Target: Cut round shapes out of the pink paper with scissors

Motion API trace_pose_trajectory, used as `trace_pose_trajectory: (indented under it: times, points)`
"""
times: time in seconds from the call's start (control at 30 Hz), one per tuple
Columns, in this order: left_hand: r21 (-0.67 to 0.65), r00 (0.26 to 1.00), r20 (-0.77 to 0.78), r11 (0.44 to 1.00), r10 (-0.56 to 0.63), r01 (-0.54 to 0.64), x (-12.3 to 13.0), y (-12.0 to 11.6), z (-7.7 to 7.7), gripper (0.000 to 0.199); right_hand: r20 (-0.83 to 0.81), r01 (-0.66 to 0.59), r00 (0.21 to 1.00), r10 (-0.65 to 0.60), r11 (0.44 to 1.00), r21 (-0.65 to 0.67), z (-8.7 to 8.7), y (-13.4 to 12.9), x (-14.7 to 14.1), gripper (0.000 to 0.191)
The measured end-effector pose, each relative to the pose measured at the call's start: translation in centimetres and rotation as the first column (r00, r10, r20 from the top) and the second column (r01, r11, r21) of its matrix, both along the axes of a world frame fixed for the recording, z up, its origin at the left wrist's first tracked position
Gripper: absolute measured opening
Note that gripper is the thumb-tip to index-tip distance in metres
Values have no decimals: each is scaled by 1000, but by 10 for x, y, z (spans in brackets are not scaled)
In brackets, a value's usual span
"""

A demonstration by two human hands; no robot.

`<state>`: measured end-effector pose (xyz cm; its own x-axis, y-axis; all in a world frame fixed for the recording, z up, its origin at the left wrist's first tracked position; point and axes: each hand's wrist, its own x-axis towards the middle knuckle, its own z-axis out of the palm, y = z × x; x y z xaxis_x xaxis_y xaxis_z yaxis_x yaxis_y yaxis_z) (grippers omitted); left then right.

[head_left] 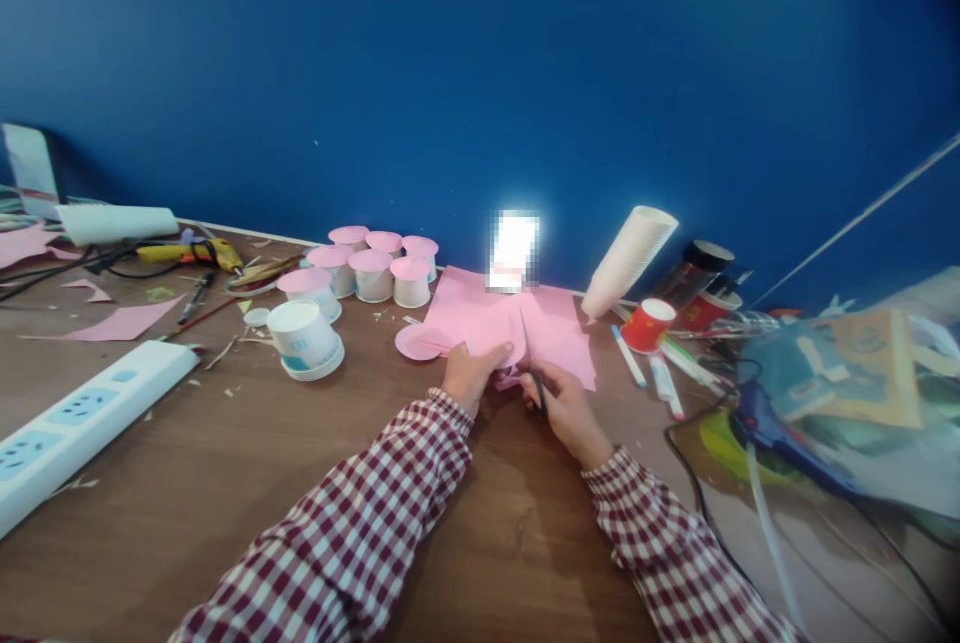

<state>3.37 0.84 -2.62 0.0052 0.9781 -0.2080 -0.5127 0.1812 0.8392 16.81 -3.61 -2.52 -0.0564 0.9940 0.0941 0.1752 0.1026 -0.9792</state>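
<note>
Pinched between the thumb and fingers of my left hand (474, 375) is a piece of pink paper (516, 335). My right hand (564, 407) grips a pair of scissors (527, 345) by the handles, blades pointing away from me at the pink paper's right edge. Beneath and behind both hands lie larger pink paper sheets (562, 318). A pink paper disc (415, 343) rests just left of my left hand. Farther left stand several paper cups (373, 281) topped with pink discs.
A white power strip (97, 413) and a yellow glue gun (191, 253) lie left. Nearer is a white cup (304, 331). On the right are a leaning stack of cups (631, 258), a red cup (648, 325), markers (628, 357) and a blue glue gun (780, 443). A blue wall (450, 73) rises behind.
</note>
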Motion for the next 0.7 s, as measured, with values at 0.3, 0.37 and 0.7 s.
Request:
trace_pose_trajectory:
  times: [0.3, 0.37, 0.7]
  points:
    - [13, 1000, 3, 1000, 6, -6, -1, -1, 1, 40, 14, 2, 1000, -2, 1000, 1, -2, 0, 2, 38]
    - [16, 1000, 1, 1000, 7, -7, -1, -1, 0, 40, 19, 4, 1000, -4, 1000, 5, -3, 0, 2, 38]
    - [29, 1000, 3, 1000, 11, -11, -1, 1, -3, 40, 2, 4, 1000, -4, 1000, -9, -6, 2, 4, 39]
